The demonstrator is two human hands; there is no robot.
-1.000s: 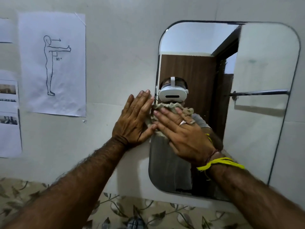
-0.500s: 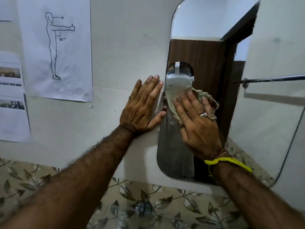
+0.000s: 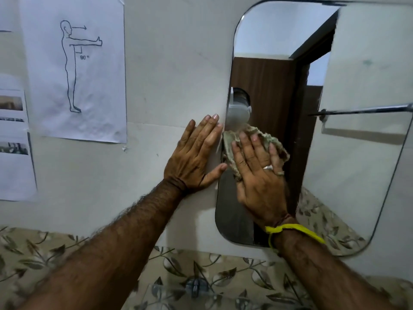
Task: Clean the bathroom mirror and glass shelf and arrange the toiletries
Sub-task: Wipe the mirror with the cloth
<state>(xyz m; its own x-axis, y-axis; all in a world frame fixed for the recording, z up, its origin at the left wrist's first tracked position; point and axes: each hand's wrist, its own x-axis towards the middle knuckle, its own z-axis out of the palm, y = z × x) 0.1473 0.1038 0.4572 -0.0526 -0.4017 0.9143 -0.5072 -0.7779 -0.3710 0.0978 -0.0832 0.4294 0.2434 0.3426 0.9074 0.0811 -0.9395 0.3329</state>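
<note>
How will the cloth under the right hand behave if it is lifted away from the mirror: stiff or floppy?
Probably floppy: the cloth bunches in soft folds around the fingers of the right hand, which presses it flat on the mirror. Its coarse, frayed weave suggests it is light and grips rather than slips. Lifted by one corner, it would likely hang limp.

Head camera — close, facing the wall mirror slightly downward.

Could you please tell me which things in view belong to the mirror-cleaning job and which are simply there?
Part of the job:
mirror
cloth pressed flat on the glass under the right hand
left hand braced flat on the wall
glass shelf below

Just there:
posture diagram
printed sheets
floral tiles
</note>
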